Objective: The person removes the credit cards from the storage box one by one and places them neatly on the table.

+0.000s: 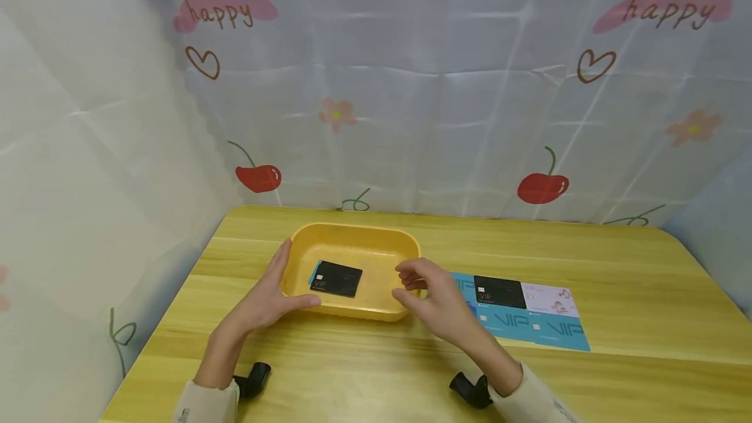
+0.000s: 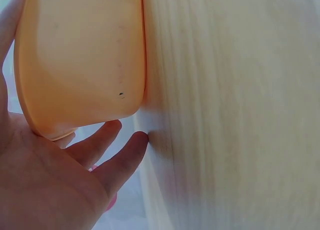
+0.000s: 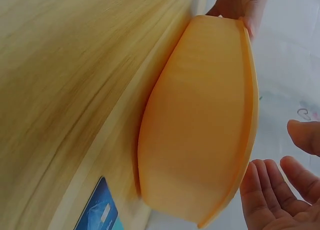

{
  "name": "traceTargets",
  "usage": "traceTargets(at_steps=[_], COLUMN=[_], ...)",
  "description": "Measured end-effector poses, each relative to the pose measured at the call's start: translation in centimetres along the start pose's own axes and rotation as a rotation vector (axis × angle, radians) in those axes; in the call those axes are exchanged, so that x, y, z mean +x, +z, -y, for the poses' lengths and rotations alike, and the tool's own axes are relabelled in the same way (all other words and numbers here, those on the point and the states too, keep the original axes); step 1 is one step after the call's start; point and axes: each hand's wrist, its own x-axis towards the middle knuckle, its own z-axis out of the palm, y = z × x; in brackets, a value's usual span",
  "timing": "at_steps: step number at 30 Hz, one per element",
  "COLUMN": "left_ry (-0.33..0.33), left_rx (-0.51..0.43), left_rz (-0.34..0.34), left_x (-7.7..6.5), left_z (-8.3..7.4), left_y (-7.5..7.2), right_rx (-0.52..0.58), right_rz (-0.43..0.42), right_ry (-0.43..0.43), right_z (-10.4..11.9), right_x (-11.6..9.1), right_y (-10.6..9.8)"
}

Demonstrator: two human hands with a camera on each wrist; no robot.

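Note:
A yellow plastic tray (image 1: 370, 311) stands on the wooden table, with a black VIP card (image 1: 336, 279) lying inside over a blue card (image 1: 313, 273). My left hand (image 1: 264, 302) grips the tray's left front corner, its thumb over the front rim and its fingers along the left side. In the left wrist view, that hand's fingers (image 2: 122, 162) reach past the tray's end. By the right rim is my right hand (image 1: 437, 296), fingers loosely bent and nothing between them. The right wrist view shows its fingertips (image 3: 252, 177) close to the rim; whether they touch is unclear.
Right of the tray, several cards lie edge to edge in two rows: a black card (image 1: 501, 292), a pink card (image 1: 549, 297) and blue VIP cards (image 1: 508, 322), partly hidden by the right hand. A patterned curtain (image 1: 435, 116) hangs behind the table (image 1: 364, 371).

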Motion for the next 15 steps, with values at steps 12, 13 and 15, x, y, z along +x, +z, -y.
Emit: traceTargets(at_steps=[12,13,15], left_ry=[-0.002,-0.002,-0.001], left_rx=[-0.002,0.0,0.002], left_rz=[-0.003,-0.003,-0.004], left_x=[-0.1,0.0,0.0], left_z=[0.1,0.1,0.1], left_y=[0.0,0.0,0.0], right_rx=[0.036,0.042,0.057], right_rz=[0.056,0.056,0.057], right_ry=[0.036,0.041,0.044], right_z=[0.9,0.9,1.0], right_x=[1.7,1.8,2.1], right_y=[2.4,2.6,3.0])
